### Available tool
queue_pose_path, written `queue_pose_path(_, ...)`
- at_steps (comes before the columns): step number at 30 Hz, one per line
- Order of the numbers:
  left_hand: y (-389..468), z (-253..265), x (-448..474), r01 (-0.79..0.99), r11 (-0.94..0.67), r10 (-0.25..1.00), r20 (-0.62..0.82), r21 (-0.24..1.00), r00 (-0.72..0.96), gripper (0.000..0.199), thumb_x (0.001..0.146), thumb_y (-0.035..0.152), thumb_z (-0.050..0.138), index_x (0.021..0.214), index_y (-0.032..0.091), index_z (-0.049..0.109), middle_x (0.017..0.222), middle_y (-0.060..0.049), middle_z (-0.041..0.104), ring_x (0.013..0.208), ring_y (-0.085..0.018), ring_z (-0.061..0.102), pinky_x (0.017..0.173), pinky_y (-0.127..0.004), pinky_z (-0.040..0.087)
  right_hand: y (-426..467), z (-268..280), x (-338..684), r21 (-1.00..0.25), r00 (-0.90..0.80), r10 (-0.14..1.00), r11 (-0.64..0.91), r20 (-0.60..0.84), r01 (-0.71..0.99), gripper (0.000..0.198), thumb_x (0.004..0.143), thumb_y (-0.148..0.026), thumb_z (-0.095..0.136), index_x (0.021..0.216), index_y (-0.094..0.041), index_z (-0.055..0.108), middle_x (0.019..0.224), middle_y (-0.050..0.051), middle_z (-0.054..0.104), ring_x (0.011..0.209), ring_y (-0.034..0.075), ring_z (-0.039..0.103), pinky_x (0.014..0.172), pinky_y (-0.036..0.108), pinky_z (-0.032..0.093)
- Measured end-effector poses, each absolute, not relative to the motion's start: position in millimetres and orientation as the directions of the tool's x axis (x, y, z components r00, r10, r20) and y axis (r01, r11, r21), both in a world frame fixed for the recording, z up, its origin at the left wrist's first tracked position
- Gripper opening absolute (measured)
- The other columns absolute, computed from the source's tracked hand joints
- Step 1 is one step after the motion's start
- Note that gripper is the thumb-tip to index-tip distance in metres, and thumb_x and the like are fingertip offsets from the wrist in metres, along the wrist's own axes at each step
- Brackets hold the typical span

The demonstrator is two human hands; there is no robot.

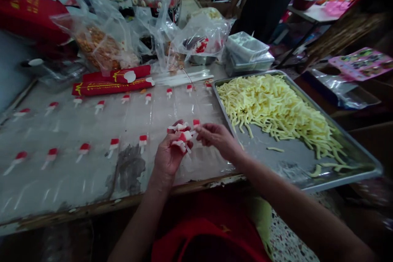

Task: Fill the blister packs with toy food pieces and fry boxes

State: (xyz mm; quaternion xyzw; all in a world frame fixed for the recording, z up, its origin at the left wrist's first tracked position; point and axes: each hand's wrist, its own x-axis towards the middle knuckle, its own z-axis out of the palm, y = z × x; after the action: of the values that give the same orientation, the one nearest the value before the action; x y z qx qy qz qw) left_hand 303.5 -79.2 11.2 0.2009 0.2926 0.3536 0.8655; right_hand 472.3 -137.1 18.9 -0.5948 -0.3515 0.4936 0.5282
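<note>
My left hand [168,155] is closed round a small bunch of red-and-white popsicle-shaped pieces [183,136] with white sticks. Just right of it, the fingertips of my right hand [215,137] are pinched at a single popsicle-shaped piece [196,122], its red end pointing away from me. Both hands are over the near part of the table [92,123]. Similar pieces lie spaced out in two rows on see-through plastic there, such as one [143,140] in the near row and another [99,106] in the far row.
On the right, a metal tray [307,184] holds a heap of pale yellow strips [276,108]. Red packets [113,86], white sticks [184,77] and a plastic bag of brown snacks [101,47] lie at the back. A person in dark clothes [267,0] stands beyond the table.
</note>
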Motion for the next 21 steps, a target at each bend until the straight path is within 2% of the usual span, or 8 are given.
queue_pose_path(3,-89.8,7.3,307.2,-0.433,0.633,0.742,-0.346,0.641,0.574,0.047,0.079,0.014,0.071,0.125,0.022,0.065,0.115,-0.008,0.072,0.086,-0.018,0.070,0.071,-0.030,0.060,-158.3,14.8,452.8,-0.890,0.261,0.916,-0.175,-0.304,-0.421,0.041,0.062,-0.047,0.090,0.079,-0.015,0.070,0.067,-0.001,0.063,0.055,0.008,0.049,0.054,0.022,0.036)
queue_pose_path(6,-94.1,7.0,305.0,-0.394,0.669,0.718,-0.412,0.630,0.561,0.045,0.078,0.013,0.073,0.122,0.020,0.066,0.111,-0.009,0.072,0.084,-0.018,0.070,0.065,-0.027,0.059,-176.6,13.5,454.2,-0.877,0.290,0.886,-0.219,-0.363,-0.427,0.037,0.059,-0.042,0.092,0.072,-0.015,0.071,0.062,0.000,0.064,0.053,0.009,0.052,0.054,0.024,0.038)
queue_pose_path(9,-89.2,12.2,304.2,-0.422,0.754,0.652,-0.504,0.502,0.566,0.043,0.075,0.009,0.067,0.117,0.019,0.066,0.104,-0.009,0.072,0.084,-0.020,0.071,0.063,-0.027,0.058,-188.1,21.8,479.1,-0.960,0.444,0.854,-0.206,-0.271,-0.190,0.030,0.067,-0.042,0.087,0.078,-0.017,0.075,0.067,0.004,0.069,0.058,0.014,0.060,0.058,0.027,0.045)
queue_pose_path(11,-83.7,17.3,310.2,-0.455,0.774,0.633,-0.516,0.440,0.577,0.040,0.074,0.008,0.064,0.113,0.018,0.066,0.102,-0.010,0.071,0.087,-0.020,0.071,0.063,-0.027,0.058,-188.3,27.4,501.7,-0.964,0.570,0.820,-0.181,-0.039,0.194,0.018,0.076,-0.036,0.079,0.081,-0.019,0.076,0.075,0.004,0.072,0.067,0.016,0.063,0.064,0.029,0.046)
queue_pose_path(13,-79.2,21.9,323.8,-0.460,0.785,0.618,-0.489,0.414,0.615,0.037,0.075,0.009,0.063,0.110,0.018,0.066,0.103,-0.010,0.070,0.088,-0.020,0.071,0.064,-0.026,0.058,-182.6,27.1,521.4,-0.747,0.526,0.827,-0.220,0.198,0.627,0.009,0.082,-0.027,0.071,0.078,-0.020,0.076,0.079,0.004,0.071,0.071,0.016,0.062,0.066,0.029,0.042)
queue_pose_path(15,-77.3,24.7,344.3,-0.419,0.813,0.577,-0.463,0.405,0.673,0.035,0.076,0.011,0.064,0.110,0.018,0.066,0.104,-0.010,0.071,0.087,-0.020,0.072,0.064,-0.026,0.058,-174.6,19.9,533.7,-0.422,0.402,0.877,-0.270,0.263,0.865,0.017,0.087,-0.022,0.065,0.073,-0.019,0.074,0.081,0.005,0.070,0.072,0.016,0.060,0.065,0.029,0.037)
queue_pose_path(18,-78.4,23.6,377.7,-0.330,0.847,0.515,-0.487,0.417,0.705,0.034,0.074,0.010,0.065,0.107,0.017,0.065,0.097,-0.007,0.071,0.078,-0.018,0.072,0.057,-0.023,0.056,-166.4,4.8,536.8,-0.118,0.330,0.924,-0.312,0.195,0.943,0.025,0.096,-0.021,0.055,0.078,-0.018,0.073,0.086,0.008,0.068,0.075,0.017,0.059,0.064,0.030,0.034)
queue_pose_path(21,-80.0,16.9,397.8,-0.263,0.852,0.499,-0.549,0.453,0.670,0.026,0.073,0.008,0.066,0.098,0.014,0.066,0.083,-0.004,0.069,0.061,-0.011,0.065,0.048,-0.018,0.051,-166.5,0.3,531.0,0.004,0.290,0.949,-0.293,0.127,0.956,0.023,0.098,-0.018,0.052,0.088,-0.016,0.073,0.093,0.011,0.066,0.086,0.021,0.059,0.070,0.031,0.037)
